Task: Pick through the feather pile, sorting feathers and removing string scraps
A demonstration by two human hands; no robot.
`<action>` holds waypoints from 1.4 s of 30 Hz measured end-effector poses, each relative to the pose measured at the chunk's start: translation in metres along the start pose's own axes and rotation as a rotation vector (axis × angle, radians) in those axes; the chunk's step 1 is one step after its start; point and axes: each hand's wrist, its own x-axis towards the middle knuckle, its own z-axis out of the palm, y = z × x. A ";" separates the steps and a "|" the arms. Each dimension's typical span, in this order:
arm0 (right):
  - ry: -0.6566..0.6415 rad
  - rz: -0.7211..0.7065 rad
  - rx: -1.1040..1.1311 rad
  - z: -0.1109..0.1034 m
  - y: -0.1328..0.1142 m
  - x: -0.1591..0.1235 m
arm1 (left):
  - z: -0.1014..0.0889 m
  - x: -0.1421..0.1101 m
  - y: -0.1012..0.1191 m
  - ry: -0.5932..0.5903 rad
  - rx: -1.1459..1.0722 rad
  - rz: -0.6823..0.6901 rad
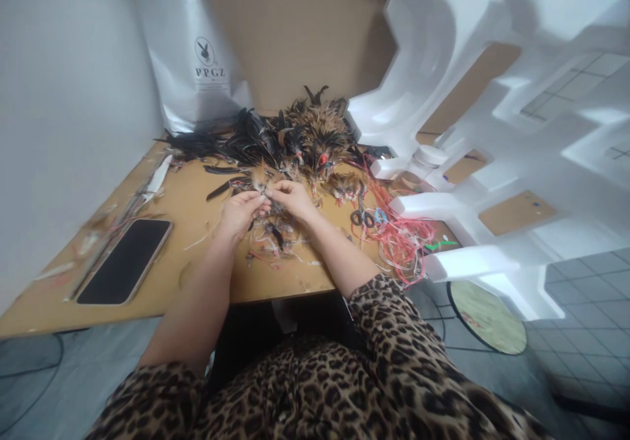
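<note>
Both of my hands meet over the middle of the table, pinching a small brown feather [260,176] whose tip points up and away. My left hand [242,211] has its thumb and fingers closed at the base of the feather. Against it, the fingertips of my right hand [291,197] are pressed together at the same spot. Whether one feather or a small bunch is held, I cannot tell. Just beyond lie long black feathers [241,139] and a heap of brown feathers [319,125]. Loose feather scraps [273,243] lie below my hands.
Scissors [363,218] with black handles lie right of my hands, beside tangled pink and red strings [403,246]. A phone [125,261] rests at the left. White foam pieces [492,164] rise at the right. A silver-white bag [184,52] stands behind. A round stool [487,315] is below right.
</note>
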 end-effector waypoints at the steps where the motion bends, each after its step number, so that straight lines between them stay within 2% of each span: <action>1: -0.007 0.002 0.000 -0.001 0.000 0.000 | 0.000 0.000 0.000 -0.004 0.010 -0.001; 8: -0.018 -0.006 -0.039 -0.003 -0.003 -0.001 | 0.000 0.001 -0.003 -0.016 0.091 0.024; 13: 0.156 -0.023 -0.208 -0.022 0.002 0.008 | -0.003 0.002 0.002 0.084 -0.007 0.033; 15: 0.184 -0.004 -0.319 -0.030 0.005 0.011 | -0.005 0.003 0.004 0.105 -0.063 0.033; 18: 0.136 -0.002 -0.476 -0.034 0.010 0.012 | -0.006 0.004 0.004 0.122 -0.111 0.036; 23: 0.059 -0.057 -0.683 -0.024 0.014 0.006 | -0.006 0.004 0.002 0.134 -0.135 0.037; 30: 0.039 0.051 -0.905 -0.017 0.013 0.003 | -0.004 0.003 0.003 0.120 -0.122 0.011; 34: 0.050 0.047 -0.795 -0.018 0.017 0.006 | -0.004 0.003 0.003 0.120 -0.126 0.004; 38: 0.095 0.104 -0.462 -0.023 0.018 0.010 | -0.006 0.005 0.001 0.112 -0.147 -0.012; 42: 0.075 0.189 -0.168 -0.026 0.013 0.010 | -0.008 0.006 -0.003 0.092 -0.138 -0.030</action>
